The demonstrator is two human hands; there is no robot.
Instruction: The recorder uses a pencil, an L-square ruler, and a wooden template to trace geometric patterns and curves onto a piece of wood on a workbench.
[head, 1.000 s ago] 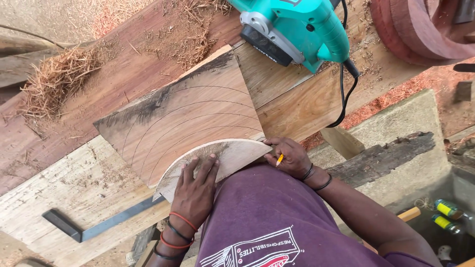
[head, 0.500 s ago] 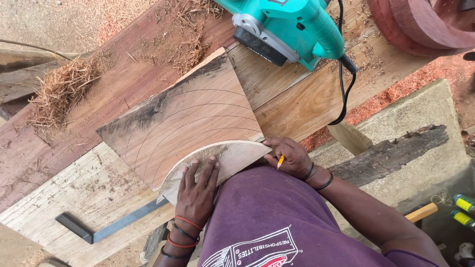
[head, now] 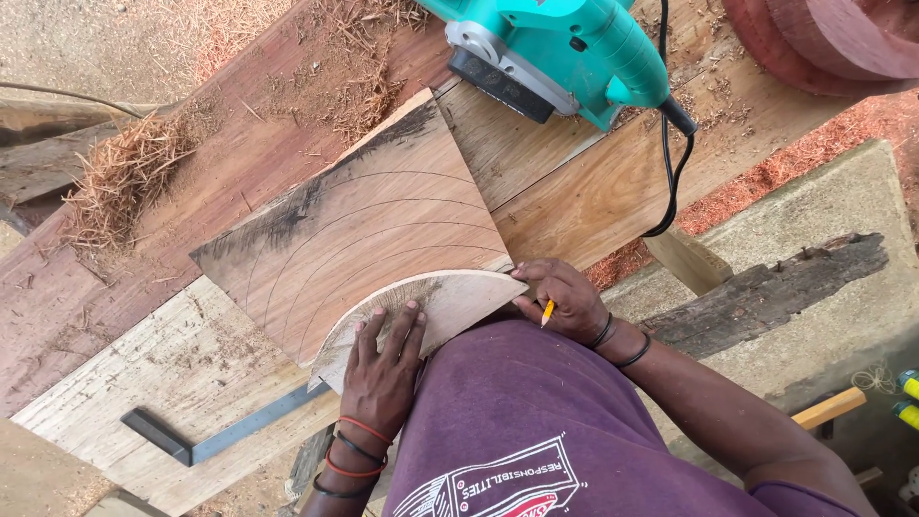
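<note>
2 hands work here: the left hand [head: 383, 369] lies flat on the curved template [head: 436, 302], the right hand [head: 565, 302] pinches a pencil [head: 547, 312]; weak pressure could shift the template and spoil the line.

A pale curved wooden template [head: 436, 304] lies flat on a brown board [head: 354, 230] marked with arcs.

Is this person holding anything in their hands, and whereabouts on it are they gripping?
The right hand grips a yellow pencil by its upper part, tip down. The left hand lies flat on the curved wooden template, pressing rather than gripping it.
</note>
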